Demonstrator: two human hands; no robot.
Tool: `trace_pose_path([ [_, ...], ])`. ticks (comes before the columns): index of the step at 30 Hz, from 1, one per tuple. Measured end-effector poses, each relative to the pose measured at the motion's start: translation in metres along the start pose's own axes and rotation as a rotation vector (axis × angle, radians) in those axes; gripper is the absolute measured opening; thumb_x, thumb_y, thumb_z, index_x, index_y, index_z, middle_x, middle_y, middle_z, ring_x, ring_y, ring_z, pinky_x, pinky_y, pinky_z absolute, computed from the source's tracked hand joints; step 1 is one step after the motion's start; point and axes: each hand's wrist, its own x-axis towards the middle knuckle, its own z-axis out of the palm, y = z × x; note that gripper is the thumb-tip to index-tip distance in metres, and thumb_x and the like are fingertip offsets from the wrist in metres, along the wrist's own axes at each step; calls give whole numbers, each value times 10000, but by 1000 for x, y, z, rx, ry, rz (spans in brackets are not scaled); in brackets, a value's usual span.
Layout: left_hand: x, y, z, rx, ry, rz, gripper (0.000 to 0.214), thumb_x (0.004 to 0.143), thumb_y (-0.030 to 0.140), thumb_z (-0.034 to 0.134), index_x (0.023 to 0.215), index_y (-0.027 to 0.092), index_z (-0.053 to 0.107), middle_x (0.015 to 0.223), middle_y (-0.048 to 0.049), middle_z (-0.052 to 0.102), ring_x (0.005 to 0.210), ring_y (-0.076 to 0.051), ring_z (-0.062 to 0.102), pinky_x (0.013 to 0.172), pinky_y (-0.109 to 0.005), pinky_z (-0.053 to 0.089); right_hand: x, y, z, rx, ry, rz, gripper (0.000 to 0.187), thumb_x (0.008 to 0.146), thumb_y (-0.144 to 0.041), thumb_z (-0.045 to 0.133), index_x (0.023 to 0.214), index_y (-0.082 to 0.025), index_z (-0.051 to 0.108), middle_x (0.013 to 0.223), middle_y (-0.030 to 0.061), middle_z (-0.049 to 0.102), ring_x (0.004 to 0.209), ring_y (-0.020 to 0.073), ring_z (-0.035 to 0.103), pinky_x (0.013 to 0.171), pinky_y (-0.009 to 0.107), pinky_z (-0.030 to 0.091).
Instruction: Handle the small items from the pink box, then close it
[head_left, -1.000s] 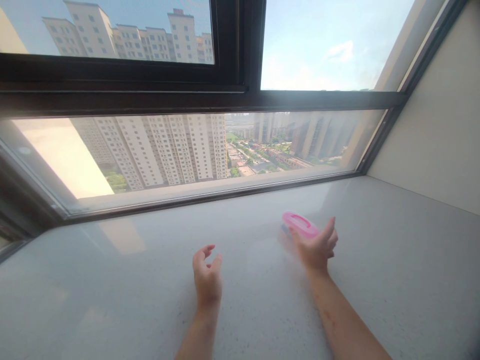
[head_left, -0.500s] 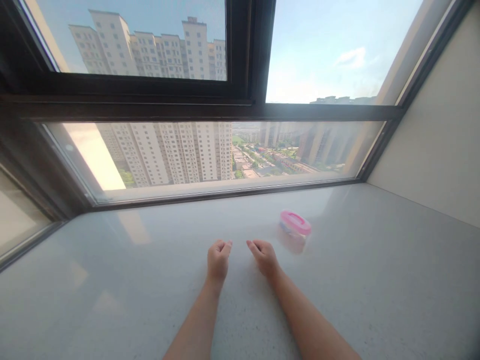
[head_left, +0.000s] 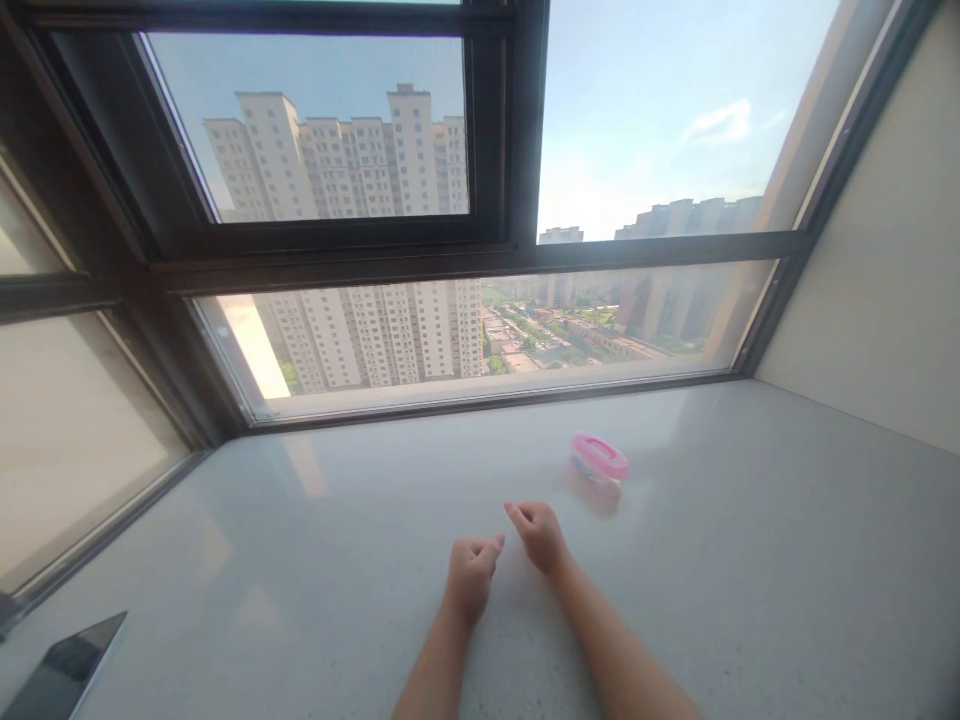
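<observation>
My left hand (head_left: 471, 578) is curled into a fist over the pale windowsill, its thumb pointing up and to the right. Close by on the right and slightly farther out, my right hand (head_left: 538, 536) is also a fist, with the thumb angled toward the left. A small gap separates the two hands, and no object shows in either. Beyond my right hand, a small clear container with a pink oval lid (head_left: 600, 457) sits on the sill. What is inside it is too blurred to make out.
The glossy speckled sill (head_left: 750, 560) spreads around my hands. A dark flat device with a shiny edge (head_left: 67, 665), partly cut off, lies at the lower left. Dark window frames (head_left: 360, 265) stand behind the sill, and a plain wall (head_left: 885, 300) rises on the right.
The view has shifted up and to the left, bringing the dark flat device into sight. My left hand has drawn back toward me relative to the right one. Both hands remain fists.
</observation>
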Motion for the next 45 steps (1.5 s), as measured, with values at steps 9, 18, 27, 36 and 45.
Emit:
trace_pose_path([
  [9,-22,7,2,-200,420,124,383,796,509,489,548,224,431,538,50,407,553,-145,419,560,-266,354,-50,-24,32,169,-57,99,453,822,-495,429,514,-238,218,558,-34,164,505,104,172,488,283,120],
  [18,-3,18,5,-336,309,33,402,686,475,602,498,248,329,455,97,281,442,-98,269,451,-242,222,-43,-19,30,416,-10,259,549,764,-621,486,426,-246,271,421,-68,211,425,87,186,440,263,168],
  [27,12,7,2,-457,-91,-97,453,594,521,652,404,229,362,362,98,266,378,-59,198,411,-235,141,-34,-9,35,843,-233,469,641,596,-719,617,351,-241,266,293,-89,213,289,43,152,355,228,67],
  [36,15,2,11,-433,8,-58,431,647,525,662,473,200,440,458,63,343,461,-91,290,451,-239,212,-38,-23,40,871,106,637,397,625,-436,685,498,-223,375,447,-79,340,417,77,281,426,221,237],
  [45,5,9,13,-368,118,-70,348,680,404,607,466,218,405,478,62,316,489,-106,284,461,-251,239,-49,-23,52,946,215,722,368,616,-441,701,558,-219,413,446,-85,347,431,89,302,430,222,216],
])
